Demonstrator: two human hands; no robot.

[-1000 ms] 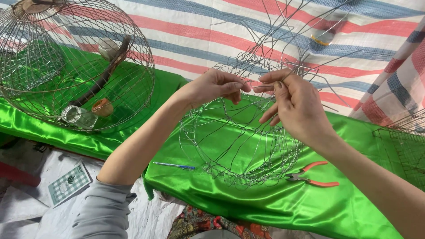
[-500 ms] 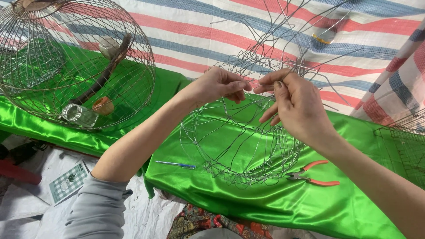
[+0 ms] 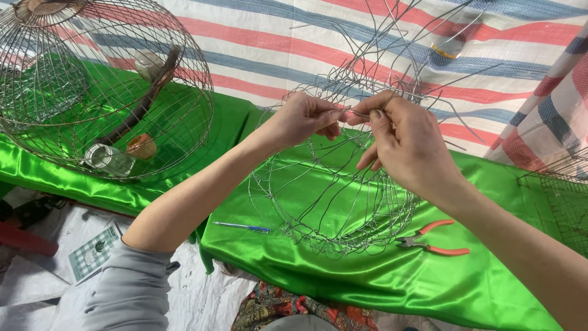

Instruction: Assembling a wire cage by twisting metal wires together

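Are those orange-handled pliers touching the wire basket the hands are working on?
Cannot tell. In the head view the pliers lie right at the wire basket's rim; no clear gap or contact shows.

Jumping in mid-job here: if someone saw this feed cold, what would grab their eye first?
First, the two hands meeting at mid-frame, the left hand and right hand pinching strands at the top of a half-woven wire basket, its loose wires fanning upward. Next, the glossy green cloth beneath it, with orange-handled pliers right of the basket and a blue pen to its left. A finished domed wire cage stands at upper left.
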